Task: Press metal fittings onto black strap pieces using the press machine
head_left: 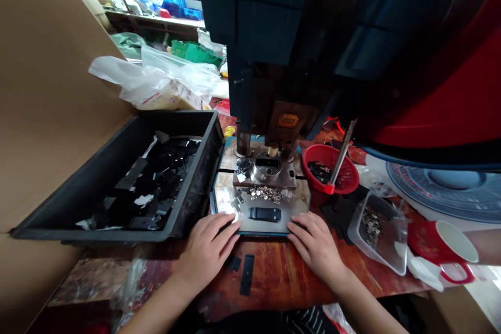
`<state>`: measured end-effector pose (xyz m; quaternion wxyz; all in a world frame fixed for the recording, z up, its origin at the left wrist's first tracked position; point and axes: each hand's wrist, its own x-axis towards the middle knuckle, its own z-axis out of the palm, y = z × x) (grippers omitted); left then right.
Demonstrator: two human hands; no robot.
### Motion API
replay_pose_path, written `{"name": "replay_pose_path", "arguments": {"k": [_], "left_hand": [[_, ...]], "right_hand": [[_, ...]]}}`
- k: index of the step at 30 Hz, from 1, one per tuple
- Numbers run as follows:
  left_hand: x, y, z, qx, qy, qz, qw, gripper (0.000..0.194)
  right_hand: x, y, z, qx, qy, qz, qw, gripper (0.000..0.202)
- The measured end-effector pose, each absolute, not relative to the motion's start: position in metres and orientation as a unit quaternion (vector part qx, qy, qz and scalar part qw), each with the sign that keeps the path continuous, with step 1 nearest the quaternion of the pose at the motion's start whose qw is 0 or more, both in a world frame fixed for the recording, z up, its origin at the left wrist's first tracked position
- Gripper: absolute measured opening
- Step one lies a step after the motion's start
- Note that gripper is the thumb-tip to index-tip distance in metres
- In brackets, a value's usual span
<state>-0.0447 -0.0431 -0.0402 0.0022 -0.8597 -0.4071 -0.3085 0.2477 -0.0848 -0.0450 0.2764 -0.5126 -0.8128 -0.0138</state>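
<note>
My left hand (214, 239) rests with its fingers stretched over the left front corner of a metal press plate (242, 223). On the plate's right front edge lies my right hand (313, 237), fingers also extended. Neither holds anything I can see. Between them a small black rectangular part (265, 214) lies on the plate. Just behind it spreads a heap of small shiny metal pieces (266, 194). Farther back sits a steel die (267, 168) under the press head. In front of the plate, a flat black strip (246, 274) lies on the wooden table beside a smaller black piece (234, 263).
A black bin (195, 188) with dark scraps stands at the left. The blue press (266, 26) rises ahead. At the right are a red basket (352, 180) with a rod leaning in it, a clear tub (393, 255) of metal pieces, and a red mug (425, 240).
</note>
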Motion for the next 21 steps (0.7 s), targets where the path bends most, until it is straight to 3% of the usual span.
{"name": "replay_pose_path", "arguments": {"k": [8,14,21], "left_hand": [[-0.051,-0.043,-0.045,-0.86,-0.365,-0.355,-0.018,0.027],[-0.039,-0.036,-0.043,-0.812,-0.443,-0.379,-0.022,0.035],[-0.029,-0.024,-0.029,-0.799,-0.456,-0.39,0.017,0.018]], "right_hand": [[0.236,-0.09,-0.047,-0.524,-0.789,0.008,0.32,0.022],[0.226,-0.051,-0.021,-0.582,-0.724,0.02,0.368,0.012],[0.21,0.019,0.01,-0.595,-0.696,-0.003,0.402,0.015]]}}
